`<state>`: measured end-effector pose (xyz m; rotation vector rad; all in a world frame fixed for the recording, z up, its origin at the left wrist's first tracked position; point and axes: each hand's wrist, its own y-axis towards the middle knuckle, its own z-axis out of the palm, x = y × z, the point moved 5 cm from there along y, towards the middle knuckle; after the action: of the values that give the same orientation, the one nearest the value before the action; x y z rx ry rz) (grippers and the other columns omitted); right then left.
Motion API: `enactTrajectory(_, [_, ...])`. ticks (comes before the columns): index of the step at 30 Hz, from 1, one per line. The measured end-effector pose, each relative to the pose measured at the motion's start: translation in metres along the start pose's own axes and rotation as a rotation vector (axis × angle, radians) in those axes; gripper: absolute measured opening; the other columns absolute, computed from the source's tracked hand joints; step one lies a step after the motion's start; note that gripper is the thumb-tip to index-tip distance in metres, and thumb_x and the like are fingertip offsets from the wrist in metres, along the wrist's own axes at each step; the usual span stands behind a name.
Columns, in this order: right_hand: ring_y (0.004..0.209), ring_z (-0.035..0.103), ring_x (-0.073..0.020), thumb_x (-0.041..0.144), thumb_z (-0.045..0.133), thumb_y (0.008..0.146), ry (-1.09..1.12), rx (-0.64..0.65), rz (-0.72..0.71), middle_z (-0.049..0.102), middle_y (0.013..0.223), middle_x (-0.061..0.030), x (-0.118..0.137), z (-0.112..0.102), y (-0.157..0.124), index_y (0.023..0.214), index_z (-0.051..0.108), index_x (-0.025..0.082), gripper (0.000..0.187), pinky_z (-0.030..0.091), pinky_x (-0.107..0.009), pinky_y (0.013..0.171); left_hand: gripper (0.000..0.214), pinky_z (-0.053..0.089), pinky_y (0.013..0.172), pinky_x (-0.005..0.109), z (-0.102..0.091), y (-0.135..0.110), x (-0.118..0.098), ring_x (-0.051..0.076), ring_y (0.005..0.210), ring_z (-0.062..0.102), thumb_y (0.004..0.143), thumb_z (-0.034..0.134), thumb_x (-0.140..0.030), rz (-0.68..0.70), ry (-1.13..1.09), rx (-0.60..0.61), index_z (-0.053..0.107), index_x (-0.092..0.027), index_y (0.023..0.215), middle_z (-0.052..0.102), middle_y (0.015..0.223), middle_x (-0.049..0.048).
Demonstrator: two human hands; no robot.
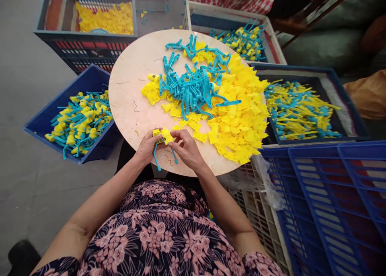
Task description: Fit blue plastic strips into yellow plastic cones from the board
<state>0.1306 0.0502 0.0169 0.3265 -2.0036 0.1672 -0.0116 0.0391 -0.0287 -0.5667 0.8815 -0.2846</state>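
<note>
Both hands meet at the near edge of a round pale table (129, 99). My left hand (146, 146) is closed on a small yellow plastic piece with a blue strip (155, 156) hanging from it. My right hand (186, 148) pinches another yellow piece (167, 135) with a second blue strip below it, and the two pieces touch between my fingers. Just beyond my hands lie a heap of loose yellow pieces (238, 119) and a tangle of blue strips (193, 87).
A blue bin (45, 119) on the left holds joined yellow-and-blue parts. Two more bins (301, 107) of such parts stand to the right and far right. A crate (102, 18) of yellow pieces sits at the back left. Blue lattice crates (331, 195) stand at the near right.
</note>
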Motion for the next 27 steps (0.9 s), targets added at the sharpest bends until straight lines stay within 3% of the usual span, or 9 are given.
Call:
enactTrajectory(4, [0.084, 0.057, -0.0172, 0.032, 0.062, 0.087, -0.093, 0.005, -0.042, 0.059, 0.098, -0.0056, 0.008, 0.010, 0.002, 0.104, 0.063, 0.020, 0.020, 0.049, -0.031, 0.073, 0.025, 0.053, 0.061, 0.023, 0.000, 0.002, 0.003, 0.013, 0.070, 0.065, 0.073, 0.071, -0.015, 0.006, -0.030, -0.004, 0.063, -0.016, 0.097, 0.069, 0.082, -0.0001])
enactTrajectory(8, [0.089, 0.058, -0.0189, 0.029, 0.059, 0.090, -0.192, 0.004, -0.055, 0.061, 0.099, -0.0069, 0.015, 0.013, 0.002, 0.103, 0.062, 0.019, 0.017, 0.049, -0.033, 0.081, 0.023, 0.053, 0.068, 0.024, 0.002, 0.002, 0.002, 0.015, 0.075, 0.066, 0.082, 0.070, -0.034, 0.016, -0.096, -0.022, 0.064, -0.015, 0.094, 0.067, 0.078, 0.0014])
enactTrajectory(11, [0.092, 0.058, -0.0202, 0.029, 0.059, 0.090, -0.276, 0.001, -0.041, 0.061, 0.101, -0.0075, 0.018, 0.017, 0.003, 0.104, 0.062, 0.019, 0.018, 0.048, -0.034, 0.084, 0.040, 0.054, 0.077, 0.028, 0.006, -0.001, 0.000, 0.019, 0.085, 0.068, 0.089, 0.058, -0.053, -0.012, -0.121, -0.037, 0.064, -0.013, 0.094, 0.068, 0.081, 0.0053])
enactTrajectory(14, [0.095, 0.058, -0.0222, 0.033, 0.058, 0.091, -0.376, -0.015, -0.026, 0.061, 0.102, -0.0086, 0.019, 0.021, 0.002, 0.105, 0.063, 0.019, 0.020, 0.048, -0.035, 0.086, 0.052, 0.053, 0.083, 0.029, 0.010, -0.005, -0.002, 0.021, 0.093, 0.068, 0.093, 0.043, -0.060, -0.028, -0.143, -0.053, 0.063, -0.013, 0.097, 0.067, 0.083, 0.0068])
enactTrajectory(20, [0.097, 0.057, -0.0244, 0.040, 0.052, 0.095, -0.548, -0.024, -0.044, 0.061, 0.102, -0.0100, 0.018, 0.027, -0.001, 0.109, 0.065, 0.018, 0.028, 0.047, -0.036, 0.085, 0.049, 0.053, 0.080, 0.026, 0.008, -0.006, -0.001, 0.018, 0.090, 0.067, 0.095, 0.042, -0.058, -0.020, -0.162, -0.089, 0.061, -0.014, 0.098, 0.063, 0.075, 0.0031])
enactTrajectory(24, [0.093, 0.055, -0.0239, 0.039, 0.050, 0.097, -0.655, -0.005, -0.066, 0.060, 0.097, -0.0098, 0.020, 0.031, -0.002, 0.109, 0.066, 0.019, 0.029, 0.046, -0.033, 0.079, 0.037, 0.052, 0.074, 0.023, 0.008, -0.003, 0.002, 0.015, 0.081, 0.065, 0.087, 0.062, -0.052, -0.016, -0.158, -0.041, 0.063, -0.015, 0.090, 0.062, 0.071, 0.0005])
enactTrajectory(27, [0.090, 0.052, -0.0236, 0.036, 0.048, 0.098, -0.712, -0.002, -0.088, 0.059, 0.094, -0.0099, 0.023, 0.034, -0.002, 0.107, 0.067, 0.020, 0.027, 0.044, -0.032, 0.076, 0.026, 0.050, 0.069, 0.019, 0.008, -0.002, 0.002, 0.010, 0.072, 0.062, 0.076, 0.078, -0.034, 0.015, -0.154, 0.022, 0.063, -0.015, 0.085, 0.062, 0.073, -0.0028])
